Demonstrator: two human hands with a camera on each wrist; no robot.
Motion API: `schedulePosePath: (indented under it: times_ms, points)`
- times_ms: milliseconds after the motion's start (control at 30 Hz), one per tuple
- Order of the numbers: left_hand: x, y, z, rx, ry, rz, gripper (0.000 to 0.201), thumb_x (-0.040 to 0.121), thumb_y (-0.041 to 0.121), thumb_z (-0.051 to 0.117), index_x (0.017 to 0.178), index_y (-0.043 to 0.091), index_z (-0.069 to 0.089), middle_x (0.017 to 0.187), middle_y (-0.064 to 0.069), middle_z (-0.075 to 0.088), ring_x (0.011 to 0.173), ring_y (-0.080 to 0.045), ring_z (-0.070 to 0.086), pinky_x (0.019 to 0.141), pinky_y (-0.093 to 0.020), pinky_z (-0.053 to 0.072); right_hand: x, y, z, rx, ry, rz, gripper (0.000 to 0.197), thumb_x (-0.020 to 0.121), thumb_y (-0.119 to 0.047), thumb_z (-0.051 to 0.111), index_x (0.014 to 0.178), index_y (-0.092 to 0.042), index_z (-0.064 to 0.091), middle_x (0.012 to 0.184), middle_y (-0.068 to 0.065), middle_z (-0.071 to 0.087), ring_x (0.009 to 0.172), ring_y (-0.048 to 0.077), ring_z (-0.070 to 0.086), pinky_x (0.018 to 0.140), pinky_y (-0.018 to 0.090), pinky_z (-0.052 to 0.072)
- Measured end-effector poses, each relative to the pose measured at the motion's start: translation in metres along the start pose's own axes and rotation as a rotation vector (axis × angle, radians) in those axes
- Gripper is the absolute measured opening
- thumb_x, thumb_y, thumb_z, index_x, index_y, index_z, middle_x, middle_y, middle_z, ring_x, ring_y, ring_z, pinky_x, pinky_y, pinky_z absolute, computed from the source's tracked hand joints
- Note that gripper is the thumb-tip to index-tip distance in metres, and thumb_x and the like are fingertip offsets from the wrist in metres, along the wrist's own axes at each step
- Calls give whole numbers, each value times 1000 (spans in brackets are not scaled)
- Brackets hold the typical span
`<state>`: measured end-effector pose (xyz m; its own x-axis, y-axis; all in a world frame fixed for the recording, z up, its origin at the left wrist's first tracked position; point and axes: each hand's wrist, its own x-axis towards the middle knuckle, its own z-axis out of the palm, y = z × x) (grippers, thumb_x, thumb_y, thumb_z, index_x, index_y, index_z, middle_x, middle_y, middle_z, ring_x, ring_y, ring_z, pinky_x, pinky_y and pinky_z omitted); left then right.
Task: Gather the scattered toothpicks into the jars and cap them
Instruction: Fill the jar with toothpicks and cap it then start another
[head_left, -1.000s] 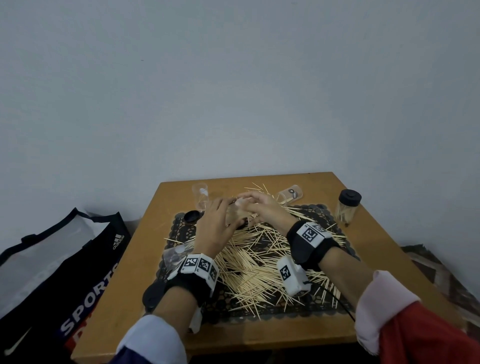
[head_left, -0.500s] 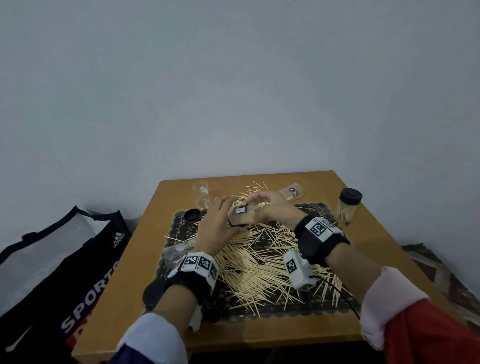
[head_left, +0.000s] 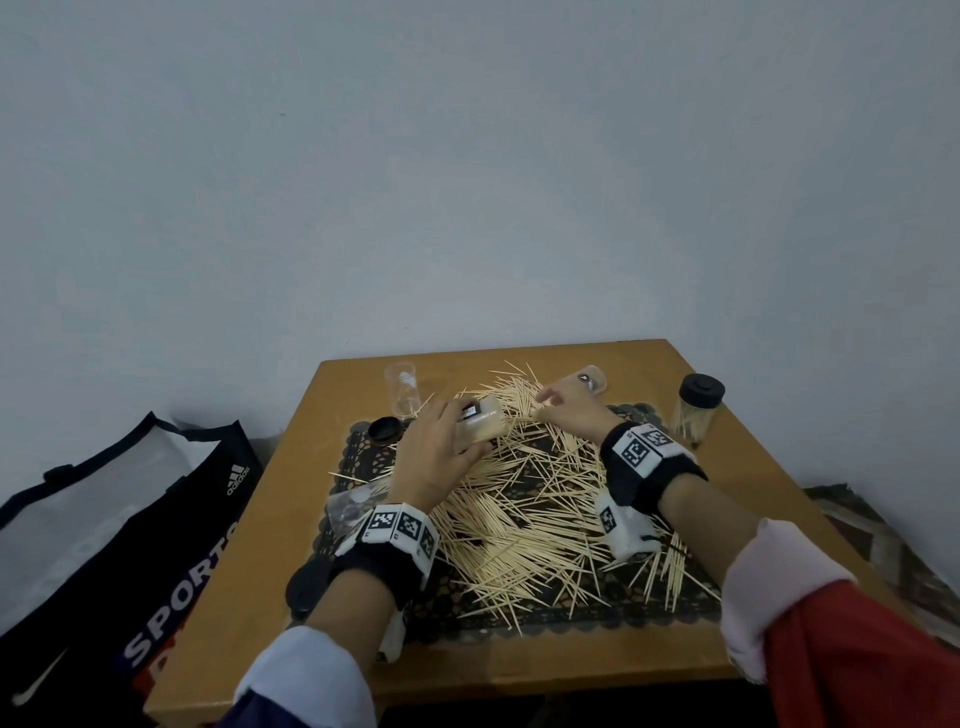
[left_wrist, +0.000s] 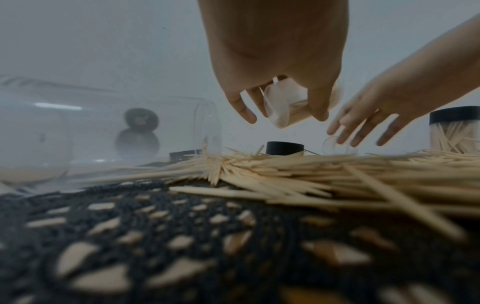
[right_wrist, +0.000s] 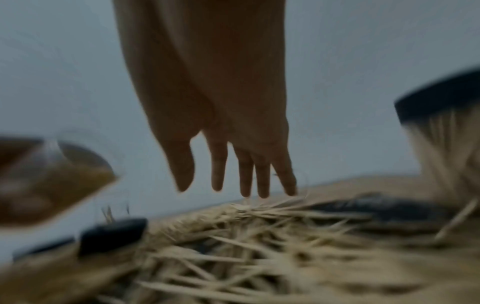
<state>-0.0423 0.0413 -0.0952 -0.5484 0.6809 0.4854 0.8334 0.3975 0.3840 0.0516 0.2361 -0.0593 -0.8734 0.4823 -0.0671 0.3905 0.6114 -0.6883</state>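
Note:
My left hand grips a clear jar packed with toothpicks, tilted above the back of the pile; the same jar shows in the left wrist view. My right hand hovers just right of it with straight fingers over the scattered toothpicks, holding nothing. The toothpicks cover a black lace mat. A loose black cap lies at the mat's back left corner. A capped jar with toothpicks stands at the right.
An empty clear jar stands at the back left; another jar lies on its side at the back. A clear jar lies by my left wrist, near a black cap. The wooden table stands beside a black sports bag.
My right hand has let go of the jar and moved right, its fingers now straight over the pile. My left hand keeps the jar, which has tipped a little.

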Motion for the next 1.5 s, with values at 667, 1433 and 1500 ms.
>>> schedulePosePath:
  times_ms: [667,1433,1500]
  points:
    - [-2,3,-2,23,-58,-27,59,85,46,70,132,17,52,127,1,59,114,-16,53,86,-23,39,-16,24,6,-559,-236,134,112,69,-81,57,151,-12,25,158,15,19,144,33,24,115,51,28]
    - [-4,8,-7,2,-143,-56,62,85,44,71,135,15,50,128,-3,58,116,-18,52,86,-26,39,-32,22,4,-512,-27,-49,45,79,-46,72,116,-21,62,111,1,65,98,19,60,79,32,47]
    - [-4,8,-8,7,-146,-62,62,85,44,70,135,15,50,129,-3,58,116,-18,51,86,-25,38,-32,22,3,-525,-14,-56,43,81,-45,71,115,-20,63,110,1,65,98,19,61,81,33,49]
